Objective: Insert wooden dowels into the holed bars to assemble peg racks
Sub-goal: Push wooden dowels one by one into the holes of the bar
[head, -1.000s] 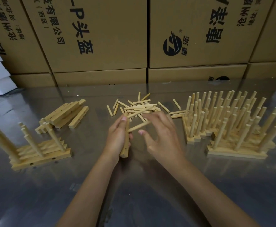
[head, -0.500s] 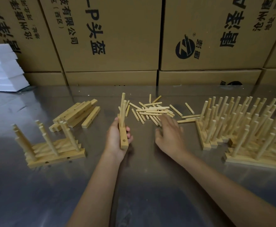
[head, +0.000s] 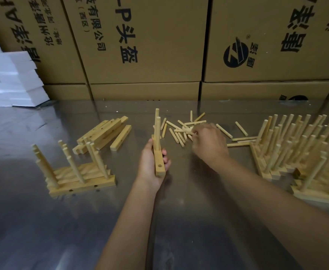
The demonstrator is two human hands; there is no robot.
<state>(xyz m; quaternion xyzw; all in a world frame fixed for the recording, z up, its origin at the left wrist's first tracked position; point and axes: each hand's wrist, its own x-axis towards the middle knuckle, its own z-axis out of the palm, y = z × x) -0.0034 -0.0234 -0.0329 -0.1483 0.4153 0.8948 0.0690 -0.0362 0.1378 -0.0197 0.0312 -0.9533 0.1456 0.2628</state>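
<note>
Left hand (head: pixel 150 162) grips a holed bar (head: pixel 158 159) mid-table, fingers wrapped round it, bar end-on to camera. 2 dowels (head: pixel 157 125) already stand up from its far part; 1 open hole shows near the close end. Right hand (head: pixel 208 142) is down on the loose dowel pile (head: pixel 181 131), fingertips curled into it; looks like it's pinching a dowel, but the grip is hidden by the knuckles, can't tell.

Room: table (head: pixel 81 230) is shiny metal, reflective, open stretch in front of both arms. Blank bars (head: pixel 105 134) stacked left of the pile, square-edged pale wood. Finished racks (head: pixel 76 172) sit near-left, pegs tilted back. Large rack cluster (head: pixel 300 149) crowds the right edge, close beside the right forearm. Cardboard boxes (head: pixel 150 45) wall off the far edge; white foam blocks (head: pixel 13 80) far left.

Dowels: round, light wood, smooth, short.
</note>
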